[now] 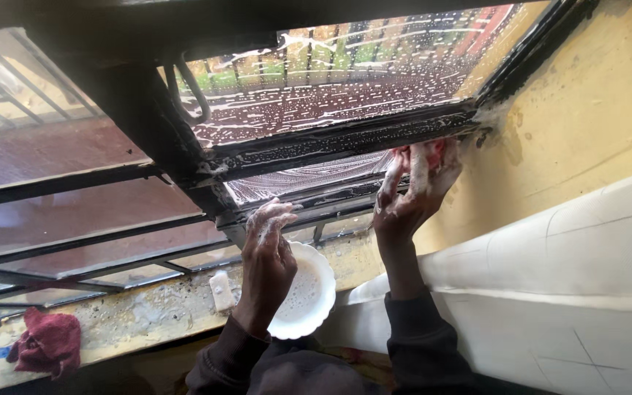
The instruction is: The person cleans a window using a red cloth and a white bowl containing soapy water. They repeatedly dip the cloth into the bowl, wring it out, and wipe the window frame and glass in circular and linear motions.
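Scrubbing was the step in hand: a reddish cloth [433, 155] was bunched and pinched in the fingers of the right hand [411, 194] and pressed against the lower corner of the soapy window pane [330, 80], just where the dark metal frame [345, 139] met the yellow wall [594, 110]. The left hand [266, 252], lathered with suds, was laid with loosely curled fingers over the rim of a white bowl [309, 296] of soapy water, which was set on the window sill [133, 314]; whether the rim was actually gripped could not be told. A small bar of soap [222, 290] was seen just beside the bowl, and a dark red rag [47, 345] lay well apart at the far left of the sill. The glass was judged well covered in foam, so washing seemed far along. More pressure along the frame's edge was probably called for, and a steadied bowl.
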